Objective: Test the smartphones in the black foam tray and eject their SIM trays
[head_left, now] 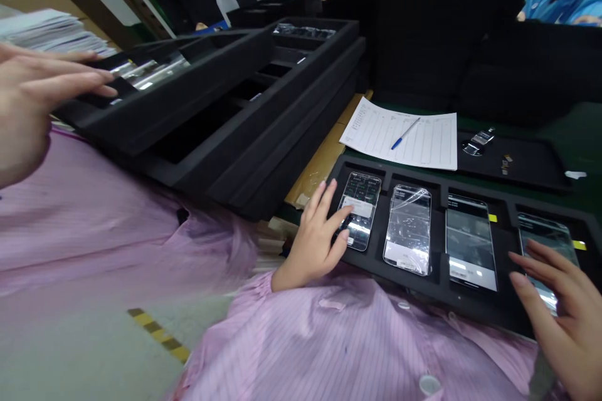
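Note:
My left hand [316,235] reaches over the left end of a black foam tray [435,263], fingers spread. One fingertip lies at the lit screen of the leftmost smartphone [364,203]. Beside it in the tray sit a smartphone with wrinkled clear film [408,229] and another lit smartphone [470,238]. My right hand [559,307] is over the rightmost smartphone [543,229], partly covering it. Its fingers are stretched out and hold nothing; whether they touch the screen I cannot tell. Yellow tabs [493,218] show by the two right-hand phones.
Behind the tray lie a printed sheet [423,153], a blue pen [404,134] and a black tray with small parts [522,160]. Stacked black foam trays [282,138] stand at left, where a co-worker's hand [42,94] reaches in. Other people sit at the back.

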`<state>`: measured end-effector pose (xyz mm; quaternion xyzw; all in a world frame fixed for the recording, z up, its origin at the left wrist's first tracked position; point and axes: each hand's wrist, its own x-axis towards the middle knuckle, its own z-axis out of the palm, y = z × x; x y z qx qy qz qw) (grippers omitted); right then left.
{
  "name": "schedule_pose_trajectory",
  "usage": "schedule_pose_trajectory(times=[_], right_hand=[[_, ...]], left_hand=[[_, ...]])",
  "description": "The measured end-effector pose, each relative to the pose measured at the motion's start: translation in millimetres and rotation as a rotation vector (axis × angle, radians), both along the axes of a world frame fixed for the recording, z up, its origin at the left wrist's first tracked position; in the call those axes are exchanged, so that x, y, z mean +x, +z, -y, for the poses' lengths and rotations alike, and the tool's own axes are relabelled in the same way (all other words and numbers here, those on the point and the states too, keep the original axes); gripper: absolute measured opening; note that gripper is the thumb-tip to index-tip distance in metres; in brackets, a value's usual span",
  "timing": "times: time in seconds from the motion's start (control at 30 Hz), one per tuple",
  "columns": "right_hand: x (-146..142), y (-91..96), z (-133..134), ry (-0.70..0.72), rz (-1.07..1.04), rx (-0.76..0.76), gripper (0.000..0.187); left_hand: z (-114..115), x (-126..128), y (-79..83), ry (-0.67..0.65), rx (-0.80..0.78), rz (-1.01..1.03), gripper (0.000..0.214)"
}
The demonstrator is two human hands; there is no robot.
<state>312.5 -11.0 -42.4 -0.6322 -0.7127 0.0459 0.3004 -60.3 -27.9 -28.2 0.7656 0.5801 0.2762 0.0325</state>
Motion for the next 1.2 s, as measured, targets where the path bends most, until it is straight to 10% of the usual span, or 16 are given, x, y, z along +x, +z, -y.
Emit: schedule_pose_trajectory(times=[0.8,1.2], right_hand=[[-16.0,1.5,4.6,0.004,0.004,-0.015,0.044],[-23.0,1.8,7.6,0.0,-0.122,-0.059,0.039]], left_hand=[[5.2,-10.4,-5.7,0.016,0.242,-0.044,0.04],[-19.8,69.2,12.4,-0.176,0.144,-0.024,0.035]])
